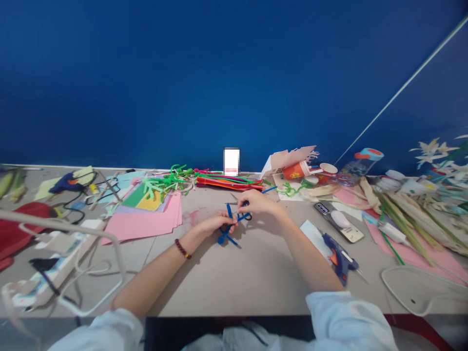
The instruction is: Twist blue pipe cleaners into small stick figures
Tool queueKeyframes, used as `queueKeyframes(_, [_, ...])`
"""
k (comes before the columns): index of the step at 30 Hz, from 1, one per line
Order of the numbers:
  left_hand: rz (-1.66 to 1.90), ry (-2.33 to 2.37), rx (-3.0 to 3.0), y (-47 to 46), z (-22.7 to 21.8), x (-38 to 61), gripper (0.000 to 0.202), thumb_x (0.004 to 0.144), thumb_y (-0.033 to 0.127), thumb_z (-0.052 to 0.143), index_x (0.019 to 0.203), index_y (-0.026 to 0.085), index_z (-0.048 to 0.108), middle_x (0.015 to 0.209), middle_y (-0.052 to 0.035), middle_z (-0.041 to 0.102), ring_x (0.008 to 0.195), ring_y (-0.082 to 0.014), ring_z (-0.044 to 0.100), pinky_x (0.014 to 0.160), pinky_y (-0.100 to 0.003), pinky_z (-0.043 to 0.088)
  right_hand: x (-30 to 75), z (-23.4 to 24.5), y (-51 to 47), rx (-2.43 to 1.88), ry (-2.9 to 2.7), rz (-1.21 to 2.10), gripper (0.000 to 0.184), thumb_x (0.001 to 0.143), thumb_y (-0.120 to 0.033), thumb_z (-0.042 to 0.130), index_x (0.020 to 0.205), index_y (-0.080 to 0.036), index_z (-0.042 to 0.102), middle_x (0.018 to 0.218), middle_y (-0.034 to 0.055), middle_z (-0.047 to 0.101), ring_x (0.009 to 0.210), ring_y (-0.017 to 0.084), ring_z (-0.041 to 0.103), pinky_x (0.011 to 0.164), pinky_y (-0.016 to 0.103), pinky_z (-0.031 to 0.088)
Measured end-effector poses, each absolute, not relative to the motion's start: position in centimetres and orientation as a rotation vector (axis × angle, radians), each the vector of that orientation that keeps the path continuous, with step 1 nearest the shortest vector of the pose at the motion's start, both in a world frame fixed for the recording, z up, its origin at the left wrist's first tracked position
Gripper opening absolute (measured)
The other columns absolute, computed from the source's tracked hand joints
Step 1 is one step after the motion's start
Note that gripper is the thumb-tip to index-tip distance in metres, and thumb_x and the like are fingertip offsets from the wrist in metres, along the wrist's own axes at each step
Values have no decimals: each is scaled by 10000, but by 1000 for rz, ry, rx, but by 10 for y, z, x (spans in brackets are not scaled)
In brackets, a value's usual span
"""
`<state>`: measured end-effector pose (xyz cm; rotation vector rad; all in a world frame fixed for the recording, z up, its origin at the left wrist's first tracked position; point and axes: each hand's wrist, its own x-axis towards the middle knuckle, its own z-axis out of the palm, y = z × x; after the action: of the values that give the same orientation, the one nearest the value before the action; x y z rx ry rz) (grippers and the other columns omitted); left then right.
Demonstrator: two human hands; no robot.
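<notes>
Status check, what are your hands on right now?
Left hand and right hand both on blue pipe cleaner, bent into a shape. Blue glue gun off to the right, not in the way.

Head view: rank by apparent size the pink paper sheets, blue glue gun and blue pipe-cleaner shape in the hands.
Largest: pink paper sheets; then blue glue gun and blue pipe-cleaner shape, unsure which: the gun lies nearer the camera.
</notes>
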<state>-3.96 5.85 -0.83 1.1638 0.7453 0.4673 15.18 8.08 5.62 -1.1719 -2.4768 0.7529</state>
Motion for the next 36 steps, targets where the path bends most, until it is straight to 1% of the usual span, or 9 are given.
queueKeyframes(7, [675, 838, 1007, 63, -20, -35, 133, 670, 232, 695, 656, 101, 679, 531, -56, 600, 484, -125, 532, 482, -229, 350, 144, 66, 69, -1185, -2487, 629, 62, 721, -173, 653, 707, -163, 713, 710, 21, 646, 647, 110, 524, 556, 209, 311])
queueKeyframes(13, [824, 829, 808, 70, -24, -38, 87, 669, 197, 654, 658, 111, 656, 572, -36, 589, 507, -115, 515, 520, -233, 372, 144, 67, 66, -1241, -2470, 597, 131, 710, -114, 592, 718, -164, 713, 725, 26, 667, 662, 118, 543, 564, 212, 324])
queueKeyframes(19, [779, 661, 813, 68, -20, -43, 164, 695, 250, 668, 614, 114, 625, 558, -29, 549, 530, -110, 494, 550, -231, 377, 155, 58, 77, -1284, -2455, 641, 115, 748, -171, 603, 738, -165, 717, 737, 31, 675, 660, 118, 553, 592, 214, 347])
queueKeyframes(21, [714, 623, 860, 67, -19, -45, 162, 695, 260, 672, 640, 111, 643, 547, -30, 549, 523, -112, 493, 548, -232, 375, 158, 54, 82, -1292, -2461, 649, 112, 750, -184, 614, 742, -165, 725, 723, 32, 672, 655, 118, 552, 593, 214, 349])
queueKeyframes(24, [605, 613, 934, 65, -17, -47, 159, 691, 261, 684, 665, 105, 665, 539, -41, 567, 507, -115, 503, 537, -234, 371, 159, 50, 86, -1313, -2453, 618, 129, 743, -146, 609, 743, -175, 734, 722, 29, 673, 668, 122, 556, 596, 214, 349])
queueKeyframes(27, [605, 667, 937, 65, -16, -47, 174, 703, 276, 688, 701, 103, 682, 563, -50, 595, 513, -114, 525, 528, -223, 378, 160, 52, 88, -1316, -2420, 554, 117, 741, -154, 623, 732, -184, 735, 735, 29, 680, 697, 131, 567, 604, 219, 349])
queueKeyframes(29, [642, 699, 890, 65, -15, -47, 210, 726, 301, 675, 794, 104, 697, 634, -62, 635, 571, -129, 571, 570, -223, 415, 161, 54, 88, -1302, -2385, 559, 94, 744, -185, 641, 741, -187, 734, 761, 29, 691, 717, 135, 580, 615, 220, 357])
queueKeyframes(32, [636, 686, 804, 65, -13, -45, 296, 769, 356, 623, 903, 101, 689, 769, -99, 682, 676, -175, 627, 657, -266, 468, 163, 54, 89, -1289, -2343, 609, 82, 744, -220, 657, 748, -186, 732, 781, 32, 700, 726, 138, 597, 631, 219, 375])
queueKeyframes(36, [684, 699, 726, 65, -12, -41, 288, 799, 352, 579, 885, 96, 677, 766, -104, 687, 678, -188, 641, 668, -287, 488, 164, 50, 91, -1263, -2373, 618, 88, 747, -231, 657, 741, -190, 735, 794, 32, 706, 736, 144, 605, 647, 222, 387])
